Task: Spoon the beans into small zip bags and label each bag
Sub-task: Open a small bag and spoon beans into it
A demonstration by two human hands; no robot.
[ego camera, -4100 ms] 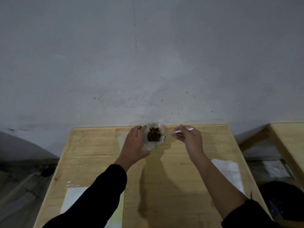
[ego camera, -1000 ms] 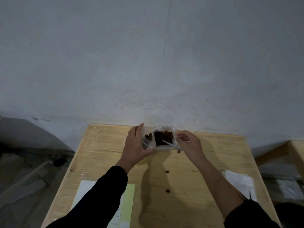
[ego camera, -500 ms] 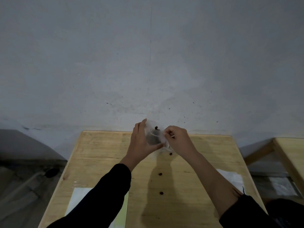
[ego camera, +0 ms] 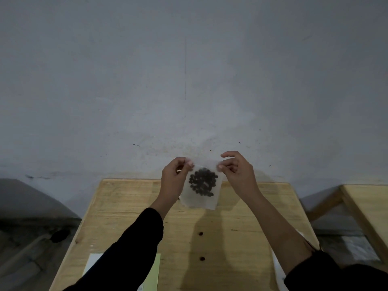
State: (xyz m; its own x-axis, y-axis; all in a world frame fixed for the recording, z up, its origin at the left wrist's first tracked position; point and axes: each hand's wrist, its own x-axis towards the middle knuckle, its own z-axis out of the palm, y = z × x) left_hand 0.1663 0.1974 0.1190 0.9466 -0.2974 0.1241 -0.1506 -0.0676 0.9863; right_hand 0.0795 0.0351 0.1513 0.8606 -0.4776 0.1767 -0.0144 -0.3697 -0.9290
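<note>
A small clear zip bag (ego camera: 199,199) hangs upright above the far end of the wooden table (ego camera: 241,217), with a cluster of dark brown beans (ego camera: 202,184) inside it. My left hand (ego camera: 175,181) pinches the bag's top left corner. My right hand (ego camera: 235,171) pinches the top right corner between thumb and forefinger. Two loose beans, one (ego camera: 200,233) nearer the bag and another (ego camera: 202,258) closer to me, lie on the table below the bag. No spoon is in view.
A white and pale green sheet (ego camera: 154,274) lies at the table's near left, partly under my left sleeve. White plastic (ego camera: 277,267) lies at the near right edge. A grey wall rises just behind the table. A second wooden table (ego camera: 369,206) stands at the right.
The open container of beans and the spoon seen earlier are gone from my hands. The bag now hangs flat, held by both top corners. Two beans have dropped onto the table.
</note>
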